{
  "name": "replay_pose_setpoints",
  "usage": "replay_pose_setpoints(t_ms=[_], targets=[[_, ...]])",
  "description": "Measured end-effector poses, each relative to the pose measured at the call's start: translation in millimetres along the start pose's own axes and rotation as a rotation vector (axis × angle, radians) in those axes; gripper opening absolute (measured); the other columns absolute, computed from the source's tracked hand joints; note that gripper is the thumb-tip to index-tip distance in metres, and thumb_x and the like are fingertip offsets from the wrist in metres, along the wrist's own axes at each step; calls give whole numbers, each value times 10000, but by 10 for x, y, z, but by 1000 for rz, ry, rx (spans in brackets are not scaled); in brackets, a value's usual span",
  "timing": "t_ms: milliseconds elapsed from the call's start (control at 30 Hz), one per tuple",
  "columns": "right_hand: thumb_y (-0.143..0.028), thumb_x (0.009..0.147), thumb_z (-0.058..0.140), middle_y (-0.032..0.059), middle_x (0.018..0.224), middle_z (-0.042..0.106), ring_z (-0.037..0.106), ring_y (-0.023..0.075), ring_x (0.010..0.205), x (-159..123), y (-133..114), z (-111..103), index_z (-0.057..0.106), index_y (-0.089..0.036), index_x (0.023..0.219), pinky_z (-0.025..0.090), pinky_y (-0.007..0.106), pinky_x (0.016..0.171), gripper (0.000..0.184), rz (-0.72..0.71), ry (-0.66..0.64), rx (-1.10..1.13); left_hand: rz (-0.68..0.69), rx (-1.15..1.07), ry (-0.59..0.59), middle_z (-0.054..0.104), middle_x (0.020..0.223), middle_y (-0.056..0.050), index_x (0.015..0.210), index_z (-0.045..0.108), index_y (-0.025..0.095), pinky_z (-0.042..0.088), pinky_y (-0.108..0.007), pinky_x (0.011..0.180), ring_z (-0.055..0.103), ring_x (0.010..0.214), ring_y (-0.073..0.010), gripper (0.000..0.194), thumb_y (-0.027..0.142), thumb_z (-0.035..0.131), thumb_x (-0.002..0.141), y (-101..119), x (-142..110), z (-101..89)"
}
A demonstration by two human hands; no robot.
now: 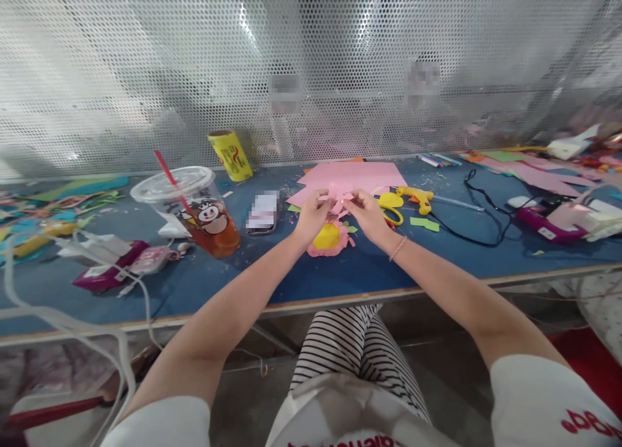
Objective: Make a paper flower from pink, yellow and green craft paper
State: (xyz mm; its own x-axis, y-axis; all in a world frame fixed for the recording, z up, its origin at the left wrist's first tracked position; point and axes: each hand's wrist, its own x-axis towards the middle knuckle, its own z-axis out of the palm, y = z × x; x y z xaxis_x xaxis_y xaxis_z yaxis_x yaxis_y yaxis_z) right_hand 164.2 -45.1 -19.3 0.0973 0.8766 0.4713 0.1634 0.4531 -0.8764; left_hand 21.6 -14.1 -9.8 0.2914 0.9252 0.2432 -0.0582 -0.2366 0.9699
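Observation:
My left hand (313, 215) and my right hand (364, 212) meet over the table, fingers pinched on a small piece of pink paper (337, 205) between them. Just below them lies a paper flower (326, 238) with a yellow centre and a ruffled pink edge. Behind my hands are large sheets of pink paper (357, 175). Close to my right hand rest yellow-handled scissors (392, 216), a yellow paper piece (390, 199) and a yellow glue gun (418, 198) with a black cord. My fingers partly hide the small piece.
A plastic drink cup (207, 223) with a red straw stands at left, near a phone (263, 212) and a yellow canister (231, 155). Purple power strips (114, 265) with cables lie at both sides. Green paper scraps (424, 224) are right. A perforated metal panel (330, 71) rises behind.

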Motion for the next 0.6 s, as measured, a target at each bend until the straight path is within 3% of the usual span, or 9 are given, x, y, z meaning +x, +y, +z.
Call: replay_pose_setpoints(t_ms=[133,300,600], targets=[[-402,696,624,-18,693,555,551,131,668,7,8,9,509,-209,771,461,283,646,237,0,-6,54,23,33,24,562,674,24,825,528,167,509,-227,579,578,576,-86,158,301,580,759,-26,13,-11],[-380,630,679,-27,688,558,569,126,652,-5,-14,33,474,-210,780,486,298,656,306,65,8,141,145,106,35,532,634,31,719,575,149,445,-182,586,507,585,-62,83,231,578,733,-19,11,-35],[-387,696,612,-22,616,546,559,138,623,-5,-74,16,474,-220,683,486,306,638,216,36,-7,51,128,42,36,585,661,6,773,611,141,431,-207,577,530,593,-85,125,232,628,689,11,8,-34]])
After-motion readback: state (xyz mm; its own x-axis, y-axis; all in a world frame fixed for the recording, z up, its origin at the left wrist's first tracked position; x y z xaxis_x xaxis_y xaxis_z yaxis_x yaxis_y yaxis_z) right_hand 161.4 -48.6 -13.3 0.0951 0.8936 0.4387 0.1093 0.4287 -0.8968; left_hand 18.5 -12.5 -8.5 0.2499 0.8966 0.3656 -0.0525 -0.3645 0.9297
